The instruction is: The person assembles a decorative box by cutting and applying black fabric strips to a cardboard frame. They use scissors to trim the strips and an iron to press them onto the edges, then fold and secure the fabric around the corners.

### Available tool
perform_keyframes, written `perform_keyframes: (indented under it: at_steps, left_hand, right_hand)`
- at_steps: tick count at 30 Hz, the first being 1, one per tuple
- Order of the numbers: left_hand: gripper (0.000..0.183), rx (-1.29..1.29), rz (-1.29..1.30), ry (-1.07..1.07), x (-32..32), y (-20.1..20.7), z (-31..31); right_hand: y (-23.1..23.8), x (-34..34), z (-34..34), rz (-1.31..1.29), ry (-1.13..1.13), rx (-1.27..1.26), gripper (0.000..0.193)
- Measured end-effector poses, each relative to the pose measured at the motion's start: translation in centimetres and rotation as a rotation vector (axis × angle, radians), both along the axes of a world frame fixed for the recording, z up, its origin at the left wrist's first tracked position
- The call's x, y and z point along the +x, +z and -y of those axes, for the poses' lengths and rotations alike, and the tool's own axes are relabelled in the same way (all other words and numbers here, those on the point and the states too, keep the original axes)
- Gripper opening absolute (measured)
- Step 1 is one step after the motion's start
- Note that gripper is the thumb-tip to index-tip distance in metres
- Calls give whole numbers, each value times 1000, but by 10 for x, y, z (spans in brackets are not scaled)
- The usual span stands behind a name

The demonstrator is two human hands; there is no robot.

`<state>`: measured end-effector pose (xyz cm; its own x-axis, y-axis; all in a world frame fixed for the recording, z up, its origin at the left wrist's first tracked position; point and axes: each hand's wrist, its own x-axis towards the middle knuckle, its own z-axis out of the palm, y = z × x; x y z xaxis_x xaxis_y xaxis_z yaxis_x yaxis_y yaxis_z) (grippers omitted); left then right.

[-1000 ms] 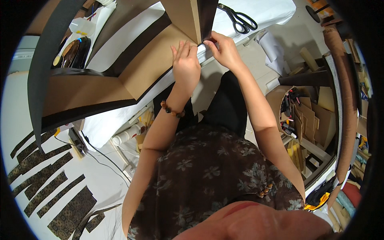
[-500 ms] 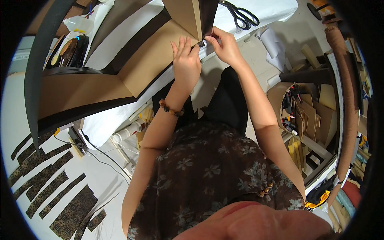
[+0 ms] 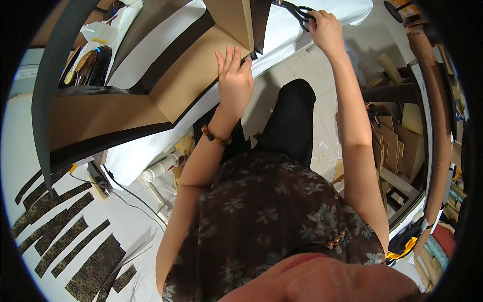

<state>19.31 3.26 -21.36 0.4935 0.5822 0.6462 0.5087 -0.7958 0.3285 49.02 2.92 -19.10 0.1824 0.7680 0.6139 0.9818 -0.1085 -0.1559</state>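
Note:
A tan board structure (image 3: pixel 188 70) with black edging and upright panels stands on the white-covered table. My left hand (image 3: pixel 235 78) lies on its near edge, fingers stretched and slightly spread, with the index fingertip by a small black tab (image 3: pixel 253 56) at the corner. Over to the right, my right hand (image 3: pixel 327 32) has its fingers closed on the handles of black scissors (image 3: pixel 300 14) at the table's edge. Part of the handles is hidden behind my fingers. The blades point left, partly behind a dark upright panel (image 3: pixel 262 22).
Dark patterned fabric pieces (image 3: pixel 95 269) lie on the white surface at lower left, near cables (image 3: pixel 132 205). A glossy brown-and-black device (image 3: pixel 85 65) and a translucent container (image 3: pixel 100 32) are at upper left. Cardboard offcuts (image 3: pixel 390 146) fill a shelf at right, behind my arm.
My right hand has let go of the board's corner, moved right and taken hold of the scissors' handles. The left hand has stayed on the board.

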Motion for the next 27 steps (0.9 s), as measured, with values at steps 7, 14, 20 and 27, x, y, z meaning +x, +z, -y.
perform_keyframes:
  at_steps: [7, 14, 20, 27]
  left_hand:
    - [17, -10, 7, -6, 1, -1, 1]
    - [18, -11, 11, -6, 0, -3, 3]
    - [17, 9, -8, 3, 2, -1, 0]
    - [15, -7, -48, 20, 6, -3, 2]
  right_hand:
    - [19, 39, -9, -116, 180, -301, 37]
    - [53, 4, 7, -107, 176, -503, 25]
    - [37, 0, 9, -55, 87, -606, 23]
    - [1, -44, 166, -1410, 212, -186, 29]
